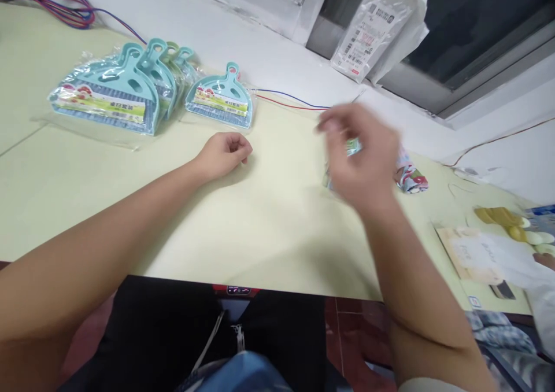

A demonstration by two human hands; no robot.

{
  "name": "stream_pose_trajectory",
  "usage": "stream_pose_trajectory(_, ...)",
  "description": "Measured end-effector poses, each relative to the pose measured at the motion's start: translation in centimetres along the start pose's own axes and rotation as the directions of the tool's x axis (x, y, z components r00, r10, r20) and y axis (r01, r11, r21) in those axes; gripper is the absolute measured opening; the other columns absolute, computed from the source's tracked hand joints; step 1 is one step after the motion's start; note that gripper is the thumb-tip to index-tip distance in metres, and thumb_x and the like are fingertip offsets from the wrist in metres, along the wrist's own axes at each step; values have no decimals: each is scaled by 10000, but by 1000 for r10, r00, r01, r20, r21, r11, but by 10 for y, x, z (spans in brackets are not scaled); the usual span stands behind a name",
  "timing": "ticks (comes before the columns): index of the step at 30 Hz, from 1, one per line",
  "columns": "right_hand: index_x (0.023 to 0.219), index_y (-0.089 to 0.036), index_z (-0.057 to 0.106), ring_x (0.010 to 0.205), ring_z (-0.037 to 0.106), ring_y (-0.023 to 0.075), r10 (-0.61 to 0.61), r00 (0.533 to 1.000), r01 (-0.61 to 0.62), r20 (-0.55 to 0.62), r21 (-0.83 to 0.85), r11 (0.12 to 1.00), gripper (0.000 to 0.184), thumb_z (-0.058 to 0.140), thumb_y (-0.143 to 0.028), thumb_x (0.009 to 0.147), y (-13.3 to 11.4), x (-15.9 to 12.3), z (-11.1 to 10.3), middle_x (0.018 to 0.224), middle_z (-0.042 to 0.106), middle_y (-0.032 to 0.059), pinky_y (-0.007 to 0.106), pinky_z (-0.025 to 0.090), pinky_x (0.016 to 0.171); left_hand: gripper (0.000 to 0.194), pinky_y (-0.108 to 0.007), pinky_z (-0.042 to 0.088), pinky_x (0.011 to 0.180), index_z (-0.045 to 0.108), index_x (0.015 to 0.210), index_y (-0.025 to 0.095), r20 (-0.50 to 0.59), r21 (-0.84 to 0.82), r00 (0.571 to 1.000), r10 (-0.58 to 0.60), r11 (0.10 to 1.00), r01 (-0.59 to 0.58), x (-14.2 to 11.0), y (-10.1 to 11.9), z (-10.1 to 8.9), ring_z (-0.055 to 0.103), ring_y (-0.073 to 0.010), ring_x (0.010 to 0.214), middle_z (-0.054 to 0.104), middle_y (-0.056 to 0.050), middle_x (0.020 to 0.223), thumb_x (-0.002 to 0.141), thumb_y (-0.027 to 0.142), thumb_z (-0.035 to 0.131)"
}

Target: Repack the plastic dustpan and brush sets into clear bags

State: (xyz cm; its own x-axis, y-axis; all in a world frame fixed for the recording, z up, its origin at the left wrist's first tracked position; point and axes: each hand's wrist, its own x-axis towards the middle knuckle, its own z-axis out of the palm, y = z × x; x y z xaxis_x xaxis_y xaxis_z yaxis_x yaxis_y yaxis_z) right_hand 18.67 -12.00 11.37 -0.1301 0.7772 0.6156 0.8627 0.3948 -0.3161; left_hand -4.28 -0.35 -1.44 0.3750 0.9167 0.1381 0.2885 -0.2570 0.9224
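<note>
My left hand (225, 154) rests on the pale green table (269, 236) with its fingers curled loosely inward and nothing in them. My right hand (359, 152) hovers above the table at centre right, smeared by motion. It hides most of a plastic-wrapped packet (410, 175) lying behind it; I cannot tell whether the fingers touch it. At the far left lies a pile of several teal dustpan-and-brush sets (117, 88) in clear bags. One more teal set (222, 98) lies alone beside the pile, just beyond my left hand.
Red and blue wires (286, 100) run along the white ledge behind the table. A white plastic mailer bag (377, 30) leans against the window frame. At the right edge lie paper cards (472, 256) and yellow items (503, 217). The table's front edge is close to my lap.
</note>
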Motion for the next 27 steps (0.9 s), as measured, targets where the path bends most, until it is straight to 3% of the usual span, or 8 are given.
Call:
stream_pose_trajectory(3, 1076, -267, 670, 873, 677, 232, 35, 923, -44, 383, 16, 999, 209, 474, -287, 1005, -27, -42, 48, 976, 741, 32, 351, 474, 799, 202, -268, 454, 644, 683, 879, 174, -16, 15, 999, 44, 999, -44, -2, 1, 1, 596, -151, 645, 707, -41, 752, 865, 371, 641)
stream_pose_trajectory(6, 1026, -247, 653, 823, 669, 258, 202, 845, -170, 495, -109, 979, 197, 463, -297, 1012, -3, -65, 81, 908, 741, 62, 353, 420, 742, 193, -282, 454, 668, 687, 892, 175, -33, 79, 995, 98, 992, -95, -4, 0, 1, 592, -163, 666, 708, -44, 768, 866, 354, 619)
stream_pose_trajectory(9, 1010, -243, 625, 808, 650, 243, 200, 837, -169, 510, -108, 980, 159, 470, -276, 999, 22, -71, 88, 888, 728, 56, 333, 394, 721, 197, -294, 445, 678, 701, 920, 184, -25, 182, 984, 176, 969, -169, -6, -2, 3, 589, -171, 686, 709, -39, 793, 877, 344, 596)
stream_pose_trajectory(14, 981, -235, 588, 723, 588, 183, 188, 822, -215, 538, -12, 976, 101, 490, -228, 961, 24, -72, 81, 815, 673, 10, 296, 374, 685, 200, -332, 465, 706, 705, 957, 210, 38, 336, 966, 255, 907, -253, -7, -6, 6, 617, -197, 718, 713, -29, 828, 915, 319, 543)
stream_pose_trajectory(18, 949, -234, 585, 708, 570, 160, 171, 823, -224, 542, 33, 974, 81, 505, -222, 954, 27, -73, 82, 786, 648, -12, 285, 358, 681, 227, -401, 478, 949, 679, 1069, 201, -103, 530, 891, 442, 783, -327, 2, -8, 2, 624, -268, 1042, 697, -94, 1082, 931, 263, 509)
stream_pose_trajectory(20, 950, -234, 588, 709, 567, 154, 162, 823, -224, 544, 48, 973, 79, 509, -223, 954, 30, -73, 82, 789, 646, -14, 282, 355, 680, 291, -452, 404, 1086, 648, 1176, 198, -175, 627, 855, 489, 724, -286, 12, -11, -5, 531, -308, 1248, 625, -134, 1279, 917, 251, 527)
stream_pose_trajectory(22, 953, -234, 591, 710, 565, 151, 160, 821, -229, 549, 59, 972, 80, 512, -223, 954, 33, -73, 82, 788, 648, -16, 279, 355, 678, 390, -504, 358, 1119, 610, 1269, 201, -234, 693, 860, 454, 698, -180, 23, -17, -14, 449, -348, 1342, 537, -160, 1409, 886, 264, 565)
stream_pose_trajectory(27, 937, -234, 597, 700, 560, 147, 163, 817, -239, 553, 67, 969, 84, 515, -222, 952, 34, -72, 80, 773, 651, -19, 275, 346, 668, 342, -547, 369, 1032, 674, 1132, 197, -236, 778, 909, 344, 628, -36, 43, -31, -29, 454, -395, 1302, 558, -169, 1358, 804, 253, 596)
